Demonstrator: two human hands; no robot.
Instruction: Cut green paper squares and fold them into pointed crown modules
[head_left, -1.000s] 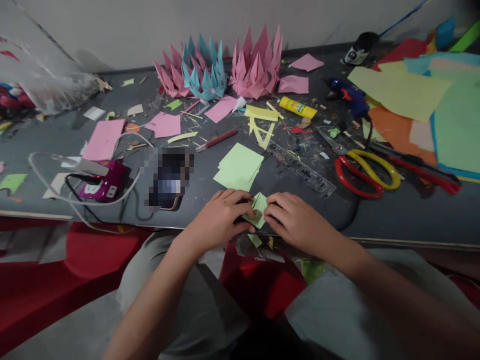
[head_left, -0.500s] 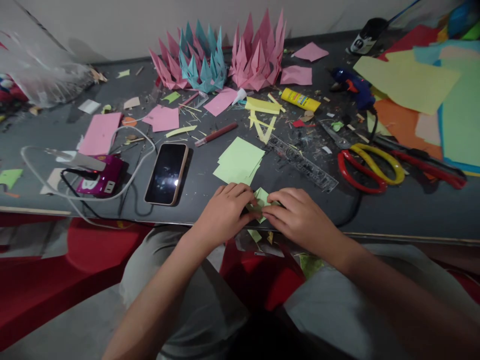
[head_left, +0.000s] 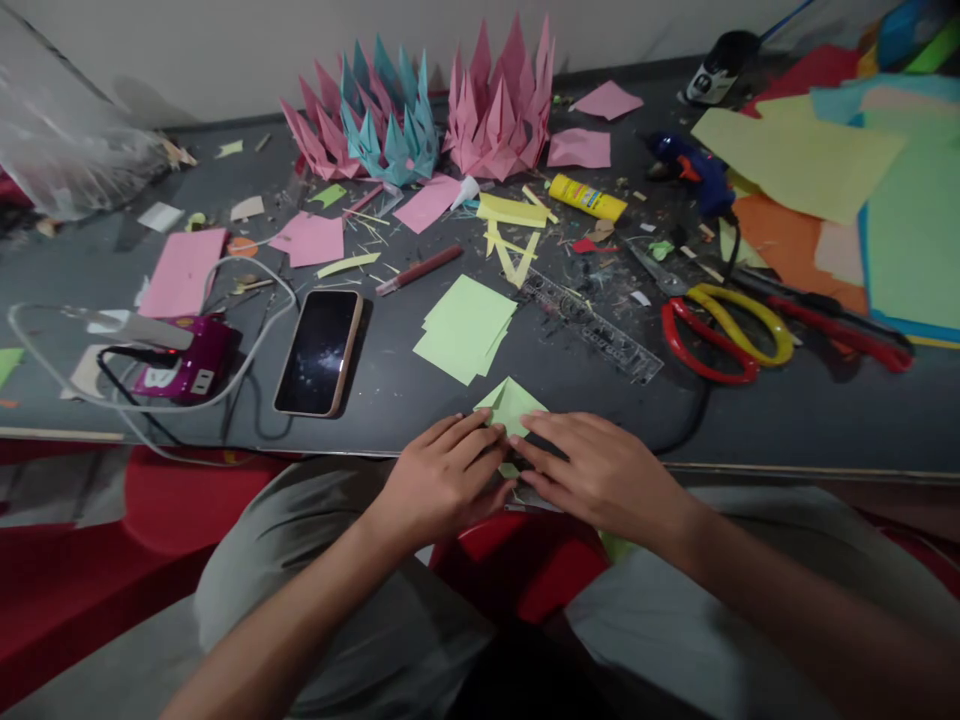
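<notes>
A partly folded light green sheet of paper lies at the table's front edge, creased, with a flap standing up on its upper side. My left hand has its fingertips on the paper's lower left part, thumb below. From the other side my right hand pinches its lower right part, fingers curled. Both sets of fingertips nearly meet and hide the paper's lower part. Just beyond my hands rests a small stack of light green paper squares.
A phone and a purple power adapter with cables are on the left. Scissors, a clear ruler, a glue tube and a glue gun lie rightward. Pink folded-paper pieces stand at the back.
My hands have slid toward me over the table edge, and more of the green paper shows above the fingertips, its upper part spread wider. The view has shifted slightly.
</notes>
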